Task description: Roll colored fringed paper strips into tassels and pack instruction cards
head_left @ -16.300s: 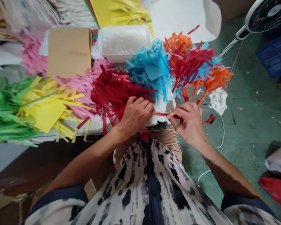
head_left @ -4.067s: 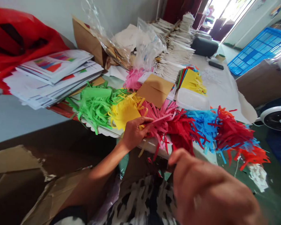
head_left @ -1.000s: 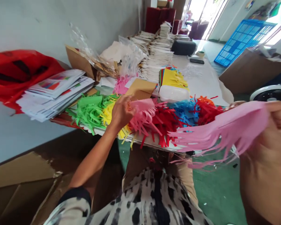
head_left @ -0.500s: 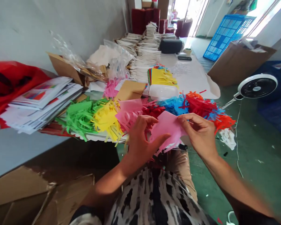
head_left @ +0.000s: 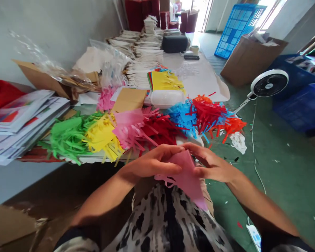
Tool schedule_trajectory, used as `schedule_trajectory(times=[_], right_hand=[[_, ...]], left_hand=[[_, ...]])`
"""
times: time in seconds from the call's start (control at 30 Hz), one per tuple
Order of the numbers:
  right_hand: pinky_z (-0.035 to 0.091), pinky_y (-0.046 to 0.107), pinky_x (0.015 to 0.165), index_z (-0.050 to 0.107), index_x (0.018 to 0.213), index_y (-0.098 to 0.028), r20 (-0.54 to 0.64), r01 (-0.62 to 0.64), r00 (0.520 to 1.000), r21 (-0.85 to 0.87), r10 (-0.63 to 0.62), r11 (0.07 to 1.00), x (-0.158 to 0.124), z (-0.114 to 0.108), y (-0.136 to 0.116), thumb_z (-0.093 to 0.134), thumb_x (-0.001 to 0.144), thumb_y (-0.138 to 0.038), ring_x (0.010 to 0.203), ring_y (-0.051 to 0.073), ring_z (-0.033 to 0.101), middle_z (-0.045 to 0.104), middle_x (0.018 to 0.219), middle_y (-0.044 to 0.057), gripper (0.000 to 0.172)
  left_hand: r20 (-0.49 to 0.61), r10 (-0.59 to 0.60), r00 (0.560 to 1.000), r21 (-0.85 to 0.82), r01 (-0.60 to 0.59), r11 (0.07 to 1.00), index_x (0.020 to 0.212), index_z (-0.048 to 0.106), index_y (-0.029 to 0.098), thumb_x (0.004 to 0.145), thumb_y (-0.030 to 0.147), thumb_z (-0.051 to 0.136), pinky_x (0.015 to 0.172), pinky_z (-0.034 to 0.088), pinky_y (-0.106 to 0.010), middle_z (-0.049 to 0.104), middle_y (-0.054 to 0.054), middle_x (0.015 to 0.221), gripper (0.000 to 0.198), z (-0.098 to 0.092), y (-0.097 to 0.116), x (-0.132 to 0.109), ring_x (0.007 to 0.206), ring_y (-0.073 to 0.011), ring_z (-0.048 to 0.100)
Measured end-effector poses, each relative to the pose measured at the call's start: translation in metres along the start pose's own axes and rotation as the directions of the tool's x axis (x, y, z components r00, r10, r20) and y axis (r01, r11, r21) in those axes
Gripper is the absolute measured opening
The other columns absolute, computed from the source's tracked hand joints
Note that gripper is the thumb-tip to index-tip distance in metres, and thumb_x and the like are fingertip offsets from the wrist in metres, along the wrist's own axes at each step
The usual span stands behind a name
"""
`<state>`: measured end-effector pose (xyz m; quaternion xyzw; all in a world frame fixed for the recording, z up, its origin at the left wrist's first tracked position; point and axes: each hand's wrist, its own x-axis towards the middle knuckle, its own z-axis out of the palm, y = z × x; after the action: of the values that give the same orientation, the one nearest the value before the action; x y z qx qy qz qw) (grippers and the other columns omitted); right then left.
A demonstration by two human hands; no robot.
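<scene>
On my feed, the pink fringed paper (head_left: 185,182) has just gone from a loose open sheet to a narrow point hanging over the person's patterned shirt (head_left: 170,217), with its fringe curling out at lower left; it now looks folded or rolled, though I cannot tell which. The left hand (head_left: 153,162) and right hand (head_left: 211,164) press in from either side, their fingers pinching its top end together. Beyond them, heaps of coloured fringed paper (head_left: 160,129) lie along the table edge (head_left: 99,159), below a plastic tub (head_left: 165,99).
</scene>
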<state>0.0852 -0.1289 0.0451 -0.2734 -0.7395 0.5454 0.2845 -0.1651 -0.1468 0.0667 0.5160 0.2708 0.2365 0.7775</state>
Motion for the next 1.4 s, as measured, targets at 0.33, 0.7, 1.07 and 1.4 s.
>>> schedule_trajectory(times=[0.33,0.7,1.07,1.4], right_hand=[[0.028,0.024,0.051,0.058,0.077,-0.022,-0.35,-0.24,0.921,-0.163,0.172,0.957,-0.011,-0.034,0.027,0.075,0.091,-0.051,0.06,0.01,0.037,0.045,0.07,-0.006,0.037],[0.039,0.03,0.06,0.065,0.121,-0.02,-0.435,-0.422,0.882,-0.559,0.182,0.714,0.002,-0.029,0.111,0.063,0.097,-0.047,0.061,0.02,0.06,0.062,0.067,-0.002,0.036],[0.045,0.055,0.113,0.054,0.152,-0.009,-0.083,-0.069,0.997,-0.885,-0.01,0.461,-0.053,0.022,0.073,0.06,0.101,-0.034,0.134,0.038,0.058,0.065,0.147,0.019,0.057],[0.043,0.045,0.09,0.07,0.129,-0.02,-0.255,-0.266,0.962,-0.783,0.101,0.562,-0.056,0.002,0.068,0.06,0.1,-0.03,0.112,0.03,0.066,0.074,0.122,0.011,0.033]], left_hand=[[-0.248,-0.154,0.957,0.442,0.253,0.861,0.11,0.064,0.022,0.086,0.042,0.081,0.039,0.042,-0.018,0.069,0.003,0.073,0.036,-0.069,0.027,-0.006,0.044,-0.0098,0.059],[0.085,0.501,0.862,0.994,-0.105,0.012,0.15,0.055,0.017,0.092,0.046,0.076,0.126,0.042,-0.056,0.064,-0.016,0.15,0.068,-0.009,-0.081,0.046,0.143,-0.0341,0.057],[0.044,0.541,0.84,0.998,-0.011,-0.064,0.129,0.071,0.013,0.098,0.016,0.057,0.102,0.061,-0.048,0.077,-0.016,0.13,0.035,-0.001,-0.127,0.052,0.117,-0.0305,0.074],[-0.157,0.419,0.894,0.986,0.12,0.112,0.099,0.076,0.02,0.1,0.02,0.064,0.085,0.052,-0.04,0.082,-0.002,0.096,0.012,-0.025,-0.082,0.039,0.093,-0.0237,0.073]])
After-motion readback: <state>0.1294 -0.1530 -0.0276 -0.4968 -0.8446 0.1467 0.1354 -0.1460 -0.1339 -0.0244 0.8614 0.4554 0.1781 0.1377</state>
